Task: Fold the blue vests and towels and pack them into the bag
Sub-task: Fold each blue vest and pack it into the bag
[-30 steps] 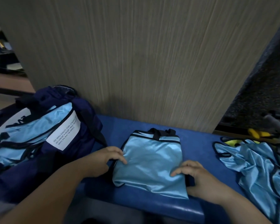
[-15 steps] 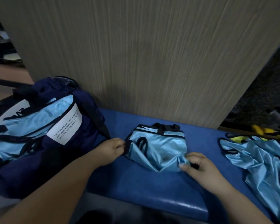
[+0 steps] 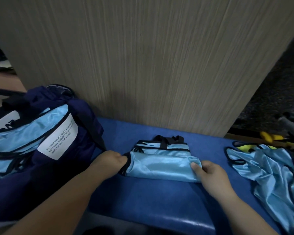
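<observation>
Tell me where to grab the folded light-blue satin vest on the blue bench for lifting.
Take the folded light-blue satin vest by its two short ends, coming from left and right, pinching through all layers. It lies wide and flat, with loose black straps bunched at the far edge, so end grips likely keep it folded.

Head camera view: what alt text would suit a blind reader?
The left hand and right hand grip opposite ends of a folded light-blue vest on a blue bench. A navy bag holding more blue fabric stands at the left; unfolded blue vests lie heaped at the right.
</observation>
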A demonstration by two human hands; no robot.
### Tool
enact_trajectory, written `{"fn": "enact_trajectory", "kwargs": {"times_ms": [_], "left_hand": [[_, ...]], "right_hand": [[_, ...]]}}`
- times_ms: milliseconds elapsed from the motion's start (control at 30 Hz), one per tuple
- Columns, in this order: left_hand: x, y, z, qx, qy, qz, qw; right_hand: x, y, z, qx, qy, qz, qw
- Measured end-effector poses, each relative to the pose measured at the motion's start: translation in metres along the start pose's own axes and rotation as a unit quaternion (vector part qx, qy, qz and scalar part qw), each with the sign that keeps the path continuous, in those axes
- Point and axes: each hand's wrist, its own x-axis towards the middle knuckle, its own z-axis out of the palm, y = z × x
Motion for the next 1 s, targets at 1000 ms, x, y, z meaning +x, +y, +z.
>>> {"fn": "enact_trajectory", "kwargs": {"times_ms": [1000], "left_hand": [[-0.003,-0.013,0.012,-0.092,-0.072,0.214,0.97]], "right_hand": [[0.007,0.018,-0.017,-0.107,-0.195,-0.173,0.959]]}}
